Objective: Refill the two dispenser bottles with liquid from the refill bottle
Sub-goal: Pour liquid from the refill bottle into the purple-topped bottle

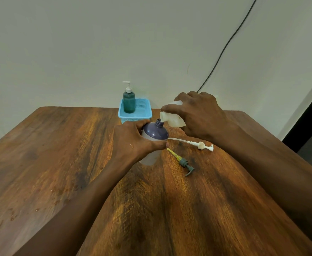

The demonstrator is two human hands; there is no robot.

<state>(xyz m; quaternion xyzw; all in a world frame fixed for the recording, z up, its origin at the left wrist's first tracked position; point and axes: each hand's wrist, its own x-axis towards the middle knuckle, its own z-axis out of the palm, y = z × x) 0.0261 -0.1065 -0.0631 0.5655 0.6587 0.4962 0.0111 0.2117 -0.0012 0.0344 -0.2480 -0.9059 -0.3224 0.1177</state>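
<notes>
Gripping dispenser bottle [155, 133] in left hand [131, 141], refill bottle [171, 121] in right hand [197, 115], wooden table [59, 163], pale wall [77, 43]

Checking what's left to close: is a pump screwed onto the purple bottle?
No, the purple bottle has a bare neck under the refill bottle; the white pump and grey pump lie beside it.

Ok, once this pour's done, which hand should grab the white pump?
Probably the right hand: the white pump lies close to it, though it must first put down the refill bottle. The left hand grips the purple bottle.
</notes>
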